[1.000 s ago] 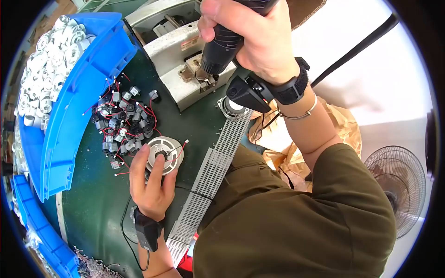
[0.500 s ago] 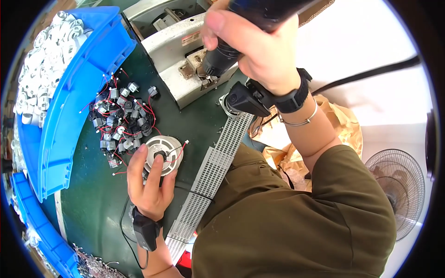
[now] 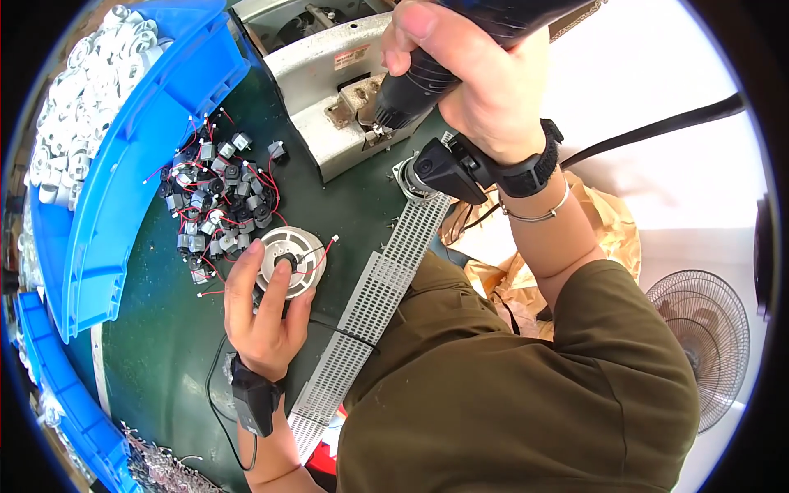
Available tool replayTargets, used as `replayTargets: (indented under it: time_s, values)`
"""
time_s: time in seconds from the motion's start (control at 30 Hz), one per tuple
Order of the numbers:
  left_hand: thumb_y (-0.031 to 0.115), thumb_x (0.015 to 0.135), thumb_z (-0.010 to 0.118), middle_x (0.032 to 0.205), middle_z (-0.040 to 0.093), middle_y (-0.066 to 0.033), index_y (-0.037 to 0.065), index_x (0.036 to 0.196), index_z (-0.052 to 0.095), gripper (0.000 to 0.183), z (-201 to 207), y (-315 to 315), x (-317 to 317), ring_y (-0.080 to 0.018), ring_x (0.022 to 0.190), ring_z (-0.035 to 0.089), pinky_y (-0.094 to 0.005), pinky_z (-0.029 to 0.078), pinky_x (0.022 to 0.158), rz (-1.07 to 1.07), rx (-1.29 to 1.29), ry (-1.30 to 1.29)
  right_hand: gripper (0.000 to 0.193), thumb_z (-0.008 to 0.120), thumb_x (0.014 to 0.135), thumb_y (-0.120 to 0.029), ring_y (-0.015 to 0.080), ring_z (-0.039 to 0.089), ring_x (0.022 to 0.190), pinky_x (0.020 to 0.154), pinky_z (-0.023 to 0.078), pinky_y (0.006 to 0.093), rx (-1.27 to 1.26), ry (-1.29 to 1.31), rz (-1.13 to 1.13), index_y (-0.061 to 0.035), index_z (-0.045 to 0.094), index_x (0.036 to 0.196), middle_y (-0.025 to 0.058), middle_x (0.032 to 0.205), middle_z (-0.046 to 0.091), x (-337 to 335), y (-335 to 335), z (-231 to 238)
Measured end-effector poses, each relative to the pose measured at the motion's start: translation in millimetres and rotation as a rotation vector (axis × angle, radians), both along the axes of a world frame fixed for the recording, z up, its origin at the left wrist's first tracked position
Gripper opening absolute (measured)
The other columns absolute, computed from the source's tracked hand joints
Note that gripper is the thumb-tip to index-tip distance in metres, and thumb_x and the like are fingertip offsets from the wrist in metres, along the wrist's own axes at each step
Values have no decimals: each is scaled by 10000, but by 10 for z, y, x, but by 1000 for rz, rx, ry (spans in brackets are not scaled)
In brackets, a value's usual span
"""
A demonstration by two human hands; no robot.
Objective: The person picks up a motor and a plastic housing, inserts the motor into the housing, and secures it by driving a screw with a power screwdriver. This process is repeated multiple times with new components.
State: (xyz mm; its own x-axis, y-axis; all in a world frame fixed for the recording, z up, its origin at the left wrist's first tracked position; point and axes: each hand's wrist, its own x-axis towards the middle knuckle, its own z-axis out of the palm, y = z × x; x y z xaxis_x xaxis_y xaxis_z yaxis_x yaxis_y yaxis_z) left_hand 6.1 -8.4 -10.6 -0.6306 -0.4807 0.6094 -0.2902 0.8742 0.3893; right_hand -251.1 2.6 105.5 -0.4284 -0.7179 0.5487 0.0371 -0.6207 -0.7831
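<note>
Round white housing [image 3: 297, 245] on green table [image 3: 349, 218]; my left hand [image 3: 265, 320] rests on it, fingers spread. My right hand [image 3: 491, 82] wraps fingers around black power driver [image 3: 415, 86].

We see a round white part [image 3: 311, 245], left of the frame's centre, its slotted face up, a dark hub [image 3: 286, 261] in the middle and a thin red wire [image 3: 319, 264] trailing rightward (white plug [image 3: 335, 237] at its end). At top centre, we see a black cylindrical tool [image 3: 421, 82] slanting, ribbed nose [image 3: 393, 108] down-left.
</note>
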Motion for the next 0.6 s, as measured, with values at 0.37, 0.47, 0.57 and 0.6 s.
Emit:
replayTargets:
  time_s: [0.37,0.47,0.57,0.6]
  values:
    - [49,674,725,1199,523,-205,39,1079,609,422,18,4,-34,-365,1034,557,-419,480,836,-7,-1,9,482,636,719,41,125,562,574,538,451,234,98,85,-10,57,417,1149,78,711,573,-45,81,20]
    - [51,673,724,1195,524,-205,35,1072,610,415,26,7,-19,-364,1030,559,-417,485,831,-6,-13,7,486,635,719,44,118,562,594,544,447,232,88,115,-25,54,414,1151,68,711,568,18,122,24]
    - [52,667,730,1189,529,-205,30,1050,620,399,3,-12,-16,-363,1022,563,-412,491,824,-2,-16,21,503,623,713,64,118,566,616,552,444,230,89,144,-3,46,402,1165,55,706,553,39,177,-5]
    - [52,667,730,1189,529,-205,30,1050,620,399,-3,-18,-18,-363,1022,563,-412,491,824,0,-15,22,510,616,711,68,125,566,610,557,445,231,125,79,-4,47,397,1171,56,699,553,51,184,-30]
